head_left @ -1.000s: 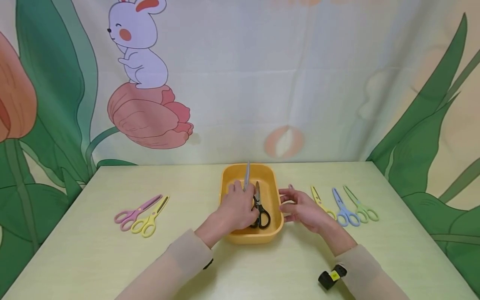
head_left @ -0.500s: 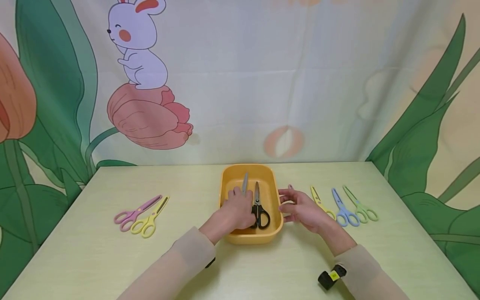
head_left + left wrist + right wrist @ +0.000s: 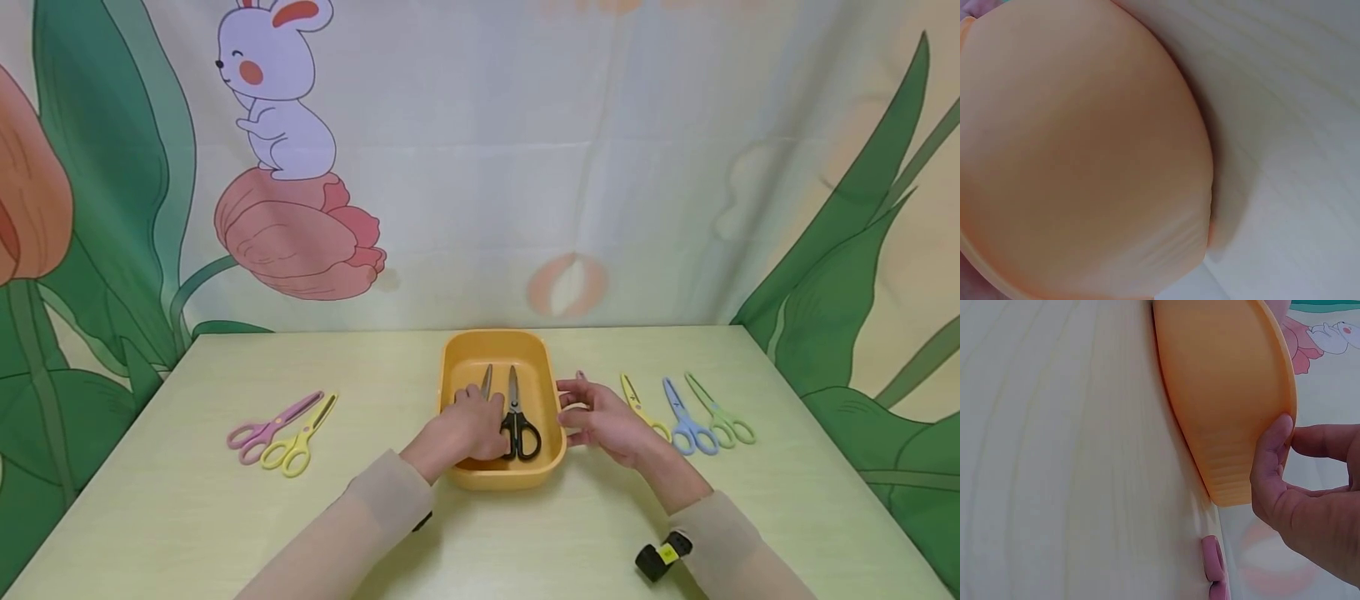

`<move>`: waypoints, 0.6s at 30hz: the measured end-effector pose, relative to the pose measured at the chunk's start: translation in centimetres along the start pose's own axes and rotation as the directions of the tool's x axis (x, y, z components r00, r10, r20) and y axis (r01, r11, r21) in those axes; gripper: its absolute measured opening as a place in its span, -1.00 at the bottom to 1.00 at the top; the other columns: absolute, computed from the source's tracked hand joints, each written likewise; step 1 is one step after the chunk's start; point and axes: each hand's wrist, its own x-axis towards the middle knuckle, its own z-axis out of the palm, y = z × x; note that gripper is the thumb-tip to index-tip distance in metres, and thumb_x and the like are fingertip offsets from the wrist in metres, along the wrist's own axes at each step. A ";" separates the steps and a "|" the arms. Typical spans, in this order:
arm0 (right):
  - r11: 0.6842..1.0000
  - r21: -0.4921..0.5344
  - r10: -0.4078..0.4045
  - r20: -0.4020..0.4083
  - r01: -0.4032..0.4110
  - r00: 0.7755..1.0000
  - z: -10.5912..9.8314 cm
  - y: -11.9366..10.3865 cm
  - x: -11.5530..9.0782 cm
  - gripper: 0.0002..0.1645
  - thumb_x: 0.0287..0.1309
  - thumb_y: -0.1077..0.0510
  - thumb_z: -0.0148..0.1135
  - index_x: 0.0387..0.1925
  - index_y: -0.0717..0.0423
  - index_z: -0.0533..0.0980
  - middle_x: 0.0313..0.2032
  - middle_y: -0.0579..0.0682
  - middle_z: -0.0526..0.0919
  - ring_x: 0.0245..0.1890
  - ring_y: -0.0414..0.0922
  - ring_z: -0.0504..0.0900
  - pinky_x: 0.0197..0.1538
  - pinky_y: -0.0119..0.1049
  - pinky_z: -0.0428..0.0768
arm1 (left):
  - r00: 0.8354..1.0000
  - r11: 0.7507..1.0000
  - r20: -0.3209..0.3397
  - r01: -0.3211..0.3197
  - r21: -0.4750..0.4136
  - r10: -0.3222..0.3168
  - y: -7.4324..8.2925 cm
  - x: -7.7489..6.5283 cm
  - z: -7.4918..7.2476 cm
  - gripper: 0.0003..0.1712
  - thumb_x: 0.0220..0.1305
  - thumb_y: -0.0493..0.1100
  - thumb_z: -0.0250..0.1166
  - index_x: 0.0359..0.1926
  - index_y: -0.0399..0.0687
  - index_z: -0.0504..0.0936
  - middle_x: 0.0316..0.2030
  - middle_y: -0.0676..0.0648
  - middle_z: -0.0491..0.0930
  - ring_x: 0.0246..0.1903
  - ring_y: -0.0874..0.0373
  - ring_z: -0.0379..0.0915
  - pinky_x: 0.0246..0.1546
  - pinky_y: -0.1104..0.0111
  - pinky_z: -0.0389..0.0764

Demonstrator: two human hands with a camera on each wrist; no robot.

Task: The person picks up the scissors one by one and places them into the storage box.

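Note:
A yellow plastic bin (image 3: 502, 480) stands mid-table. My left hand (image 3: 472, 425) is down inside it, fingers curled round a pair of scissors whose grey blades (image 3: 487, 381) point to the back; their handles are hidden under the hand. Just right of that hand, black-handled scissors (image 3: 529, 442) lie on the bin's floor. At the bin's right side my right hand (image 3: 603, 421) holds the rim; the right wrist view has its thumb (image 3: 1272, 450) against the outer wall. From the left wrist the bin's outer wall (image 3: 1085, 150) fills most of the picture.
Pink scissors (image 3: 258, 433) and yellow scissors (image 3: 296, 446) lie together on the left. Beyond the right hand are yellow scissors (image 3: 637, 400), blue scissors (image 3: 690, 425) and green scissors (image 3: 723, 417). Pink handles (image 3: 1213, 559) show near the bin. A printed curtain (image 3: 480, 167) hangs behind the table.
My left hand has lowered the scissors into the bin, so their blade tips have sunk from above the back rim to inside it. The right hand stays at the rim.

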 end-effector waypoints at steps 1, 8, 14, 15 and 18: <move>1.000 -0.001 -0.001 -0.001 0.001 1.000 0.0 0.0 0.0 -0.27 0.36 0.43 0.12 0.48 0.44 0.13 0.13 0.31 0.32 -0.07 0.03 0.54 -0.14 -0.17 0.72 | 1.000 1.000 0.004 -0.004 0.001 0.004 0.0 0.0 0.0 -0.27 0.39 0.05 0.26 0.45 -0.16 0.34 0.22 -0.41 0.35 0.15 -0.20 0.33 0.09 0.05 0.53; 1.000 0.000 -0.010 0.003 0.010 1.000 0.0 0.2 0.1 -0.28 0.36 0.43 0.12 0.47 0.45 0.14 0.12 0.31 0.32 -0.11 0.00 0.55 -0.15 -0.17 0.72 | 0.999 0.999 0.002 -0.044 -0.015 0.044 -0.3 0.1 0.0 -0.43 0.38 -0.02 0.28 0.38 0.03 0.47 0.24 -0.32 0.35 0.21 -0.15 0.26 0.09 0.06 0.53; 1.000 0.003 -0.013 0.005 0.013 1.000 -0.1 0.2 0.0 -0.27 0.35 0.42 0.12 0.48 0.46 0.13 0.11 0.30 0.32 -0.11 -0.03 0.54 -0.14 -0.17 0.72 | 0.998 0.998 -0.011 -0.058 -0.018 0.058 -0.4 0.3 0.0 -0.58 0.40 -0.10 0.27 0.25 0.11 0.58 0.18 -0.28 0.41 0.17 -0.12 0.30 0.06 0.05 0.52; 1.000 0.003 -0.012 0.004 0.012 1.000 -0.1 0.2 0.0 -0.27 0.35 0.43 0.13 0.48 0.45 0.13 0.11 0.30 0.32 -0.11 -0.03 0.54 -0.14 -0.17 0.72 | 0.998 0.998 -0.009 -0.059 -0.017 0.059 -0.5 0.3 -0.1 -0.58 0.40 -0.11 0.28 0.25 0.13 0.59 0.17 -0.28 0.41 0.15 -0.11 0.31 0.05 0.05 0.53; 1.000 0.002 -0.014 0.008 0.014 1.000 -0.1 0.2 0.0 -0.27 0.36 0.42 0.12 0.48 0.45 0.13 0.11 0.30 0.32 -0.11 -0.03 0.54 -0.14 -0.18 0.71 | 0.998 0.998 -0.010 -0.064 -0.023 0.064 -0.6 0.1 -0.2 -0.61 0.39 -0.16 0.30 0.21 0.17 0.64 0.16 -0.27 0.43 0.10 -0.09 0.32 0.04 0.06 0.53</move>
